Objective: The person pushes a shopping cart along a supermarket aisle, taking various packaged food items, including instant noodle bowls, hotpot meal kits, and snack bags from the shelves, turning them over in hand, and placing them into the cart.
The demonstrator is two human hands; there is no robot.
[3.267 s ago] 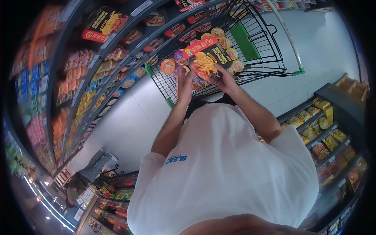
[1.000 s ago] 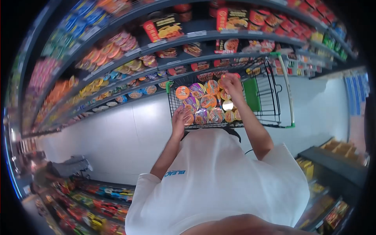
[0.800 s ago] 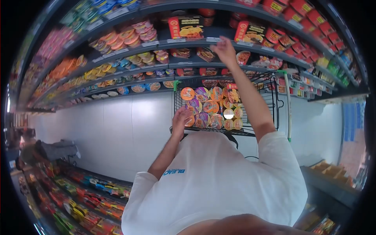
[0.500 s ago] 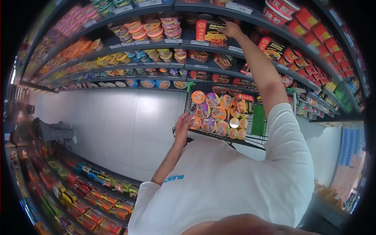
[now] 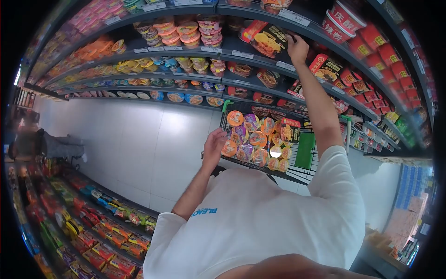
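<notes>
Shelving (image 5: 251, 13) spans the far side of the aisle in several tiers, stocked with tubs, cups and boxes; a wire shopping cart (image 5: 226, 105) with green corner fittings stands in front of it, just before the person.

The black-and-red food box (image 5: 268, 39) is at an upper shelf (image 5: 262, 59), tilted, its printed noodle picture facing out; a similar box (image 5: 326, 67) is displayed further along, and another boxed meal (image 5: 290, 130) lies in the cart beside the cups.

Handling, in this inspector's judgement: light to moderate in weight; stiff-sided but liable to dent at the corners; the printed face probably smooth and somewhat slippery; best held by two opposite edges, or across one end with the thumb in front.

The right hand (image 5: 298, 48) is at the box's end nearest it, fingers bent around that edge (whether they pinch it firmly cannot be told, the far side being hidden); the left hand (image 5: 214, 145) is at the cart's end, fingers loosely curved and slightly apart, near an orange-lidded cup (image 5: 229, 148); no item is seen in its grasp.
</notes>
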